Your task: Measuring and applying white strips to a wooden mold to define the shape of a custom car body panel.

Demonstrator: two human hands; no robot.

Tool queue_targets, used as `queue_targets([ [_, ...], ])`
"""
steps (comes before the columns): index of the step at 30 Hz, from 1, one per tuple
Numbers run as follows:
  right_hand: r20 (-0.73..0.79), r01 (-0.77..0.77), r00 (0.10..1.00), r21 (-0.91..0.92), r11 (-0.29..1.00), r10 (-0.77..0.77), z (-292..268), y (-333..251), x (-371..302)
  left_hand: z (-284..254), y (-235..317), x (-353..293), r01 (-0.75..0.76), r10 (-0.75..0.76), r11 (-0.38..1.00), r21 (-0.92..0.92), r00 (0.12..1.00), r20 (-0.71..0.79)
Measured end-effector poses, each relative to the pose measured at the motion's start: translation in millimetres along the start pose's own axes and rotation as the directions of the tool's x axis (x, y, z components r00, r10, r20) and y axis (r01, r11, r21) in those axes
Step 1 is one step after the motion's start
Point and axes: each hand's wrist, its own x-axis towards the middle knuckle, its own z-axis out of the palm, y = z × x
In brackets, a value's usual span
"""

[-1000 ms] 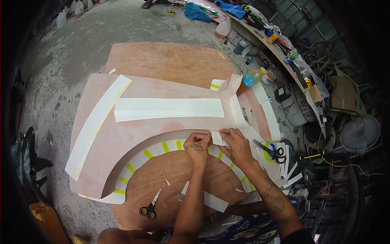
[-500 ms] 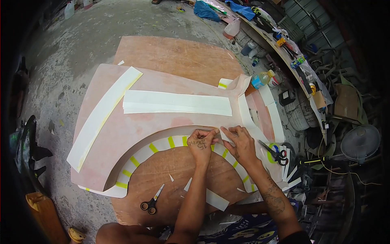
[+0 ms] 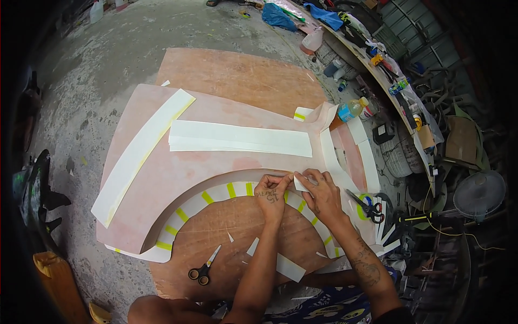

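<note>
white piece, partly hidden, slants lower-right under the right hand

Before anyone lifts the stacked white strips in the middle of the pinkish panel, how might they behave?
The stacked white strips look thin-edged, so they are probably light and apt to bend. Their edges don't quite line up, suggesting loose layers that may slide apart.

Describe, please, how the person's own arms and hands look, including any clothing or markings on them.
Both hands are bare. The left hand has dark, lettering-like marks across its back. The right hand shows no clear marking, but a dark, ornate tattoo covers part of the right forearm. A black fabric sleeve shows at the right arm's upper end.
</note>
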Motion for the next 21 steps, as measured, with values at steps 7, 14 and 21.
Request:
queue_targets([
  [7,0.066,0.026,0.997,-0.015,1.0,-0.025,0.0,1.6,0.4,-4.3,-1.9,0.9,0.035,-0.035,0.999,0.02,0.999,-0.009],
  [14,0.022,0.015,1.0,0.125,0.992,-0.018,-5.9,8.0,-8.8,-12.9,8.8,-1.8,0.1,-0.099,0.995,-0.006,0.99,0.102],
  [21,-0.061,0.019,0.998,0.265,0.964,-0.002,14.1,23.0,-34.0,-9.7,31.3,-17.8,0.257,-0.29,0.951,0.17,0.933,0.214],
])
